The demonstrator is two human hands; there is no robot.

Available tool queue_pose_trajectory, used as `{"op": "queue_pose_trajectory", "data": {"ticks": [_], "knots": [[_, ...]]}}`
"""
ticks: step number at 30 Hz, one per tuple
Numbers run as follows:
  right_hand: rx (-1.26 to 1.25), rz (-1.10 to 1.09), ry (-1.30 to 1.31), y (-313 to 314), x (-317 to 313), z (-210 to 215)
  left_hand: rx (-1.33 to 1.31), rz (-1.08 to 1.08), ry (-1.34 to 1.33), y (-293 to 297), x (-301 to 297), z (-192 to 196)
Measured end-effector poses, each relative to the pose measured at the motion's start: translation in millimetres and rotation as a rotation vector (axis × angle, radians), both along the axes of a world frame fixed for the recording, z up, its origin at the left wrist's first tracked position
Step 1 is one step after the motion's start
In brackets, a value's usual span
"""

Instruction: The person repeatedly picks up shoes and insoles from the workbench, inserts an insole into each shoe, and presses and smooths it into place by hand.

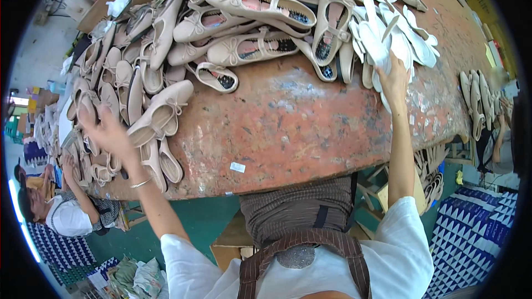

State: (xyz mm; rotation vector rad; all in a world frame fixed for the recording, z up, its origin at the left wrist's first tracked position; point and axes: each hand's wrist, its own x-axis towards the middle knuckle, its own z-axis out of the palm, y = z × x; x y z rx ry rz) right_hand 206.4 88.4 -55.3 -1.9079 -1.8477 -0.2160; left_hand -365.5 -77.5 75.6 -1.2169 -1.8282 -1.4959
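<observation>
My right hand (394, 80) is at the near side of a loose pile of white insoles (418, 50), its fingers closed on a white insole (377, 50) at the pile's left edge. Further left, my left hand (111, 135) is raised over a heap of beige shoes, fingers apart and slightly blurred, with nothing in it. Just right of that hand lies a beige shoe (160, 112) with a small bow. More beige strap shoes (260, 5) with bows are piled across the far middle, and some have dark, patterned linings inside.
The worn reddish table (288, 133) curves around my front, with a small white label (238, 167) lying on it. At the left edge a co-worker (69, 210) sits by the heap. On the right, more beige shoes (477, 102) lie near another person's arm. Blue-and-white patterned sacks (471, 238) stand below.
</observation>
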Motion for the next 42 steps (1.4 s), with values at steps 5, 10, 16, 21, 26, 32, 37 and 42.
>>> {"op": "queue_pose_trajectory", "data": {"ticks": [5, 10, 16, 21, 26, 32, 37, 42], "knots": [[0.081, 0.055, 0.173, -18, -5, 28, -0.692, -0.513, -0.115, 110, 186, -26], [-0.159, 0.202, 1.232, -62, -8, 76, -0.781, -0.265, -0.076, 200, 240, -39], [-0.281, 0.442, 1.705, -116, -17, 81, -0.493, -0.598, -0.157, 130, 216, -36], [-0.441, 0.303, 1.542, -153, -29, 62, -1.01, -0.934, -0.075, 11, 183, -31], [-0.406, 0.68, 0.675, -183, -88, 66, -1.0, -0.907, 0.045, -57, 168, -103], [-0.353, 1.036, 0.217, -195, -130, 35, -0.861, -0.16, 0.006, -126, 176, -125], [-0.388, 1.163, 0.355, -201, -179, 6, -0.858, -0.176, -0.363, -157, 182, -140], [-0.473, 1.192, 0.487, -206, -209, -6, -0.74, -0.294, -0.695, -163, 177, -149]]}}
